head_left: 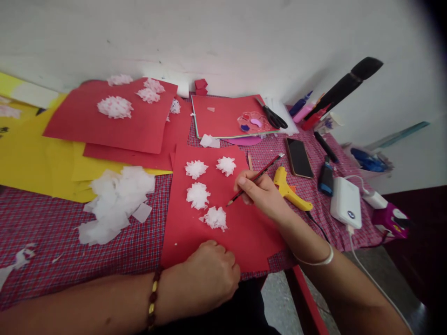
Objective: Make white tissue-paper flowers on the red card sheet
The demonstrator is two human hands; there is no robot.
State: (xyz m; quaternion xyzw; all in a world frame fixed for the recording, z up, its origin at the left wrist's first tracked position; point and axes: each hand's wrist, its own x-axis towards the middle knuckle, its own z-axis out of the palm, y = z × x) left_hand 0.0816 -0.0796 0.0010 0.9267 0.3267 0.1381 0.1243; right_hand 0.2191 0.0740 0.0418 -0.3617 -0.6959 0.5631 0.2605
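Note:
My right hand (262, 191) grips a dark pencil (266, 168), its sharpened tip pointing down-left just above the red paper (249, 246). Several white ruffled tissue-paper puffs (198, 195) sit on the left half of this sheet, the lowest puff (215, 217) close to the pencil tip. Curled into a fist, my left hand (209, 274) rests at the sheet's near edge, below that puff; nothing shows in its fingers. A heap of loose white tissue squares (115, 200) lies on the tablecloth to the left.
A yellow glue gun (291, 190), a phone (299, 158) and a white power bank (345, 202) with cables lie on the right. Behind are black scissors (274, 116) and a paint palette (252, 122). Red sheets (139, 135) with tissue puffs overlap yellow paper (31, 158) at left. A wall (223, 42) stands behind.

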